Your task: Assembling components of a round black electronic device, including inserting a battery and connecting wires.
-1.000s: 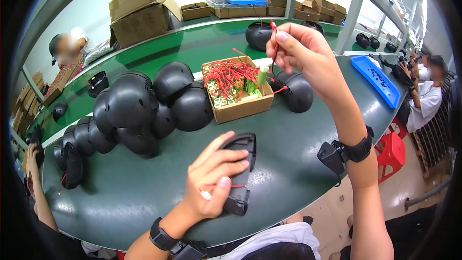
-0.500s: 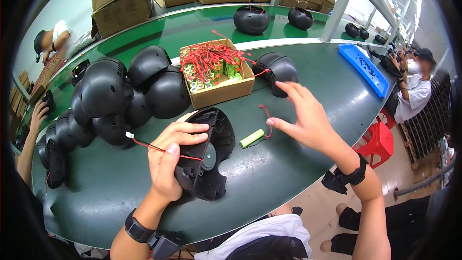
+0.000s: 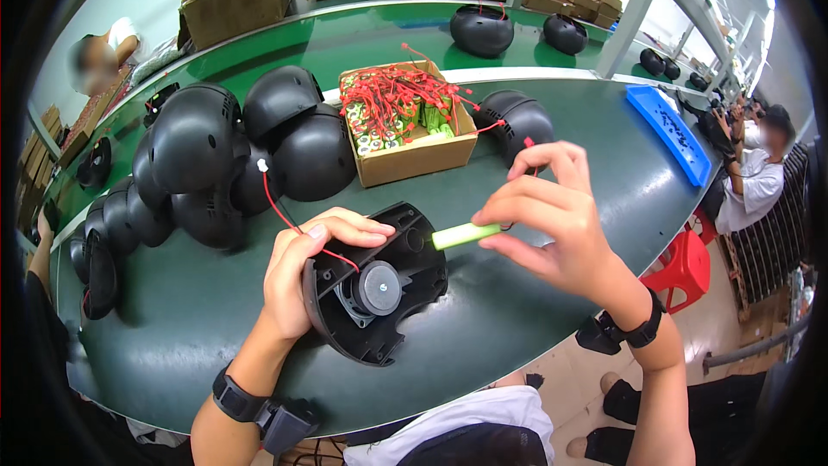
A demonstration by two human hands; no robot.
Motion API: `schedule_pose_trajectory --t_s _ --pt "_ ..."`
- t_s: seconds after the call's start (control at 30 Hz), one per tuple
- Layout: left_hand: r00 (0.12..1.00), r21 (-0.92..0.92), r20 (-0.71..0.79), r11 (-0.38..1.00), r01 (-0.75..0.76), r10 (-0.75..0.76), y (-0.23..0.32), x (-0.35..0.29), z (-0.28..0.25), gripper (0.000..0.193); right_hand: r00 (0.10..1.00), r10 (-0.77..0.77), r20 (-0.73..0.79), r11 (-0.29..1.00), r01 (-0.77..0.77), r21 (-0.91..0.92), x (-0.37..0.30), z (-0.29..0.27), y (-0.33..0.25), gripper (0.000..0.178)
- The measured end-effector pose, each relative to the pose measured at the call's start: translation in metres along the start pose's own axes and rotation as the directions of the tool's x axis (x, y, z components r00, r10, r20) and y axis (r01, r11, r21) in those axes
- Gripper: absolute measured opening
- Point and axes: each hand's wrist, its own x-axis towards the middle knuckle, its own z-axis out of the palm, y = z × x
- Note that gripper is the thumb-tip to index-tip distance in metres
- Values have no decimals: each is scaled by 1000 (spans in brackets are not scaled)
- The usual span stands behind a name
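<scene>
My left hand [image 3: 321,266] grips the rim of a black half-shell housing [image 3: 414,272], its hollow side turned up toward me. Inside the shell sits a round speaker [image 3: 378,288], and a red lead with a white connector [image 3: 263,166] rises past my left thumb. Between the thumb and fingers of my right hand [image 3: 556,216] is a slim green battery cell [image 3: 466,235]. Its far end points at the shell's upper right part, by a round recess; whether it touches cannot be told. The cell's red plug [image 3: 529,143] shows above my right fingers.
A cardboard box [image 3: 418,162] of green cells with red leads stands beyond the shell. Black shells [image 3: 194,138] are piled at the left; another shell [image 3: 515,125] lies right of the box. A blue tray [image 3: 668,134] sits far right. Co-workers are at both sides.
My right hand has taken the green cell off the table and brought it to the shell. The shell has been tilted, so more of its inside and the speaker shows.
</scene>
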Motion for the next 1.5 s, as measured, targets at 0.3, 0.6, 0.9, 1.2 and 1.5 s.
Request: schedule_pose_trajectory --t_s 0.3,0.6,0.9,1.2,1.5 --pt "991 122 127 991 -45 29 13 1 11 54 967 -255 -1 958 252 -139 12 18 -28 9" --pt "981 135 180 986 -101 76 16 -4 15 49 945 -324 42 929 326 -173 11 13 -35 17" --pt "979 179 184 977 -117 83 18 -4 17 53 970 -243 -28 964 238 -121 -1 19 -37 21" --pt "968 188 218 968 -167 125 19 -6 21 51 989 -137 -51 990 139 37 -5 21 -33 28" --pt "936 167 300 955 -244 187 16 -6 23 42 962 -33 271 963 -42 268 3 -8 -22 62"
